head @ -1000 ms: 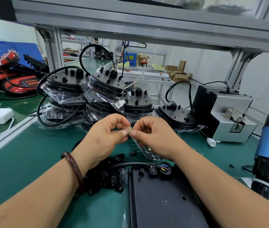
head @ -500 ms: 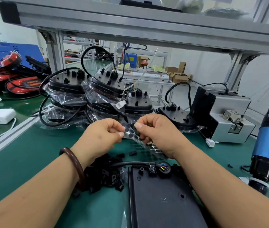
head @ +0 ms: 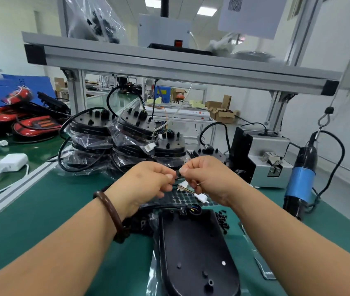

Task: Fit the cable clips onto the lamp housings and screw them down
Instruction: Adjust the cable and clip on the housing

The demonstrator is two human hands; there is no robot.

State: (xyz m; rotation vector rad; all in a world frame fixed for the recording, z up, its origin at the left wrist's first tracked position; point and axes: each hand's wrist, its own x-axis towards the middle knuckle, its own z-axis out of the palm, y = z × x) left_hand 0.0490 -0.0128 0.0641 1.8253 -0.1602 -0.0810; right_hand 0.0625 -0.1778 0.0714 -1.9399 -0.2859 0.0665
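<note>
Nearest me, the housing point(head: 195, 253) lies flat on the table point(head: 41, 199), below and between both wrists, its black back up with studs and holes showing. At its far end, just under the hands, a cable point(head: 163, 207) runs into a round port where coloured strands show. Under the left wrist I've got a heap of black clips point(head: 142, 225), and a brown bracelet point(head: 114, 216) rides on that wrist. Below the right wrist, small black bits point(head: 223, 218) are scattered just beside the housing.

Now the hands. Left hand point(head: 146, 180) and right hand point(head: 208, 178) hover over the housing's far end, fingertips meeting. Both are curled, and thumb and forefinger of each pinch one small black piece point(head: 178, 173) between them. I can't tell whether it's a clip. Thin wires point(head: 183, 188) cross between the lower fingers of the two hands, and a white plug point(head: 200, 197) dangles beneath the right hand. Under all that, a clear sheet point(head: 176, 199) of dark dots lies on the table.

Further out, to the right of the right hand, a blue screwdriver point(head: 300, 182) hangs nose down by the table. Beyond the right hand sits a grey feeder point(head: 270, 161). Beyond the left hand there's a stack point(head: 97, 133) of bagged housings with looping cables. Well off to the left lie a white charger point(head: 11, 162) and red lamps point(head: 31, 124). Above and beyond both hands runs a metal shelf point(head: 169, 65).
</note>
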